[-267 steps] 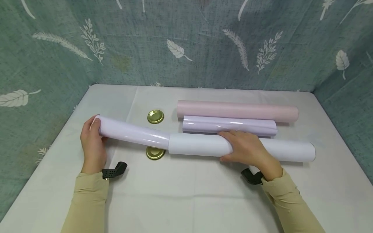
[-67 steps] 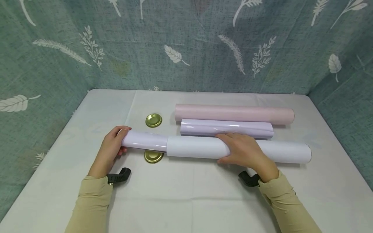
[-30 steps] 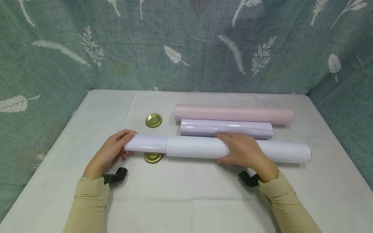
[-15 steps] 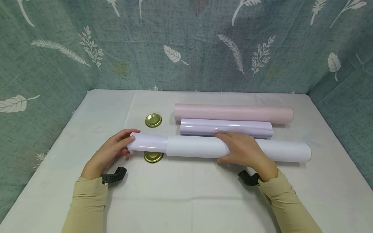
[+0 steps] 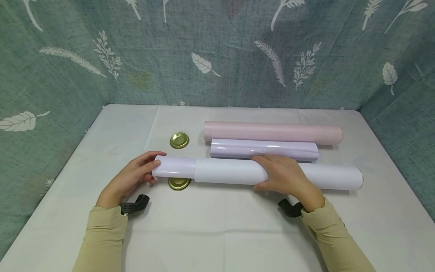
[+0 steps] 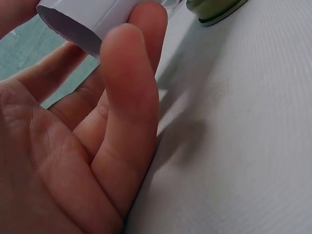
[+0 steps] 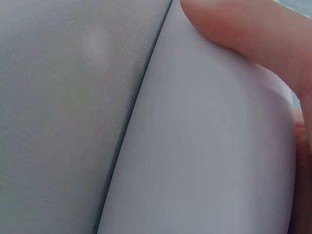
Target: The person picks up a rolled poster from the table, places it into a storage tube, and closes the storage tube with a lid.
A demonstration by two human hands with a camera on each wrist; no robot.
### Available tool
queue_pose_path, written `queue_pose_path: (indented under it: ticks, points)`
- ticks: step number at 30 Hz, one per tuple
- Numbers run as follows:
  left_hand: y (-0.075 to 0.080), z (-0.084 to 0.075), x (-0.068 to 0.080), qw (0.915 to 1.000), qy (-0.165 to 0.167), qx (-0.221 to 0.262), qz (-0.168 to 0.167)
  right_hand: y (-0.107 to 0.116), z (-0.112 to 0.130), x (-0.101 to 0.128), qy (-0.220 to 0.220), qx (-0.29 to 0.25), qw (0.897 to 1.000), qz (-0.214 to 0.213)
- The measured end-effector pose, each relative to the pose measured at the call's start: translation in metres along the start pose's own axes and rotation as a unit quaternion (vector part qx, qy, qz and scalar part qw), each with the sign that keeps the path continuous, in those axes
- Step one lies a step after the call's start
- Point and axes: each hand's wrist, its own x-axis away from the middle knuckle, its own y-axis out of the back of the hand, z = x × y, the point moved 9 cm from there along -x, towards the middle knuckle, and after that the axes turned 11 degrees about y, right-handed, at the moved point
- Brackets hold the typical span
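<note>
1. Head view, layout. White paper tube (image 5: 306,176) lies flat on the table (image 5: 217,234), long axis left to right, near the front edge. A glossy lilac roll (image 5: 175,167) sticks out of its left mouth, on the same axis.
2. Head view, hands. Left hand (image 5: 130,179) sits at the roll's free left end, fingers mostly straight and cupped against the rim, thumb on top. Right hand (image 5: 283,174) is curled over the tube's middle, gripping it down. The roll's exposed end lies directly right of the left palm, so the left hand is the nearer one to it.
3. Head view, surroundings. Two gold lids: one (image 5: 179,140) behind, one (image 5: 179,183) partly under the roll. Pink roll (image 5: 272,133) and a second lilac roll (image 5: 265,149) lie parallel behind.
4. Left wrist view. Roll's open end (image 6: 73,22) rests against the fingers (image 6: 129,87); nothing is wrapped round it.
5. Right wrist view. Fingertip (image 7: 243,29) presses the tube wall (image 7: 204,146).
6. Change. Less lilac shows than a second ago; the left hand has moved rightward with it. The tube and right hand are unmoved.
</note>
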Motion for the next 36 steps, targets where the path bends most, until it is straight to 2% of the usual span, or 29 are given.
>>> queue_pose_path:
  ticks: [6, 13, 18, 36]
  points:
    - [-0.003, -0.002, 0.001, 1.0, 0.0, 0.006, 0.006, 0.0, 0.0, 0.0, -0.001, -0.001, 1.0, 0.003]
    - [-0.006, -0.004, 0.002, 0.9994, -0.015, 0.018, 0.024, 0.0, -0.001, 0.0, -0.002, -0.001, 1.0, 0.0]
    - [-0.01, -0.005, 0.0, 0.9993, -0.018, 0.01, 0.03, 0.0, -0.001, 0.0, 0.002, 0.001, 1.0, -0.003]
    - [-0.023, -0.006, -0.001, 0.9985, 0.0, -0.02, 0.052, 0.0, -0.001, 0.0, 0.002, 0.001, 1.0, -0.005]
